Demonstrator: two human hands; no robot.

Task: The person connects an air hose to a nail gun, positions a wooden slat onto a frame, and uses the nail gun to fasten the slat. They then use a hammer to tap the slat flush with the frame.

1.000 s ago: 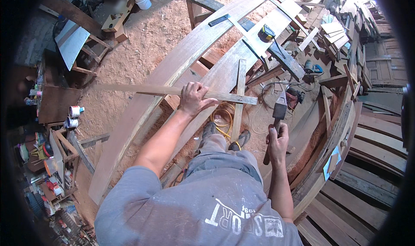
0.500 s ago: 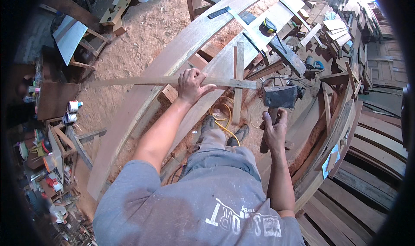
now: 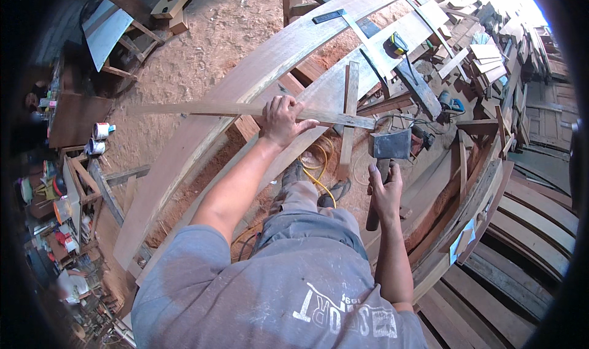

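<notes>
My left hand [image 3: 282, 123] is wrapped over a long, narrow wooden strip [image 3: 331, 116], thumb pointing right along it. The strip lies crosswise over a wide curved plank [image 3: 202, 110], its far left part reaching past the plank. In my right hand [image 3: 386, 192] is a mallet [image 3: 391, 145] with a dark, blocky head, held by the handle with the head up. The head is just right of and slightly nearer than the strip's right end, with a small gap between them. A short upright-looking batten [image 3: 348, 113] crosses near that end.
A square [image 3: 328, 16] and a tape measure [image 3: 396, 42] rest on the curved boards. A yellow cord [image 3: 319, 180] loops by my feet. Offcuts [image 3: 488, 57] pile up at the far right, near power tools [image 3: 453, 102]. Long planks [image 3: 534, 226] lie at right, cluttered shelves [image 3: 67, 226] at left.
The surroundings have shifted to the right in view as my head turned. The mallet head sits a little lower relative to the strip's end. Both hands keep their holds.
</notes>
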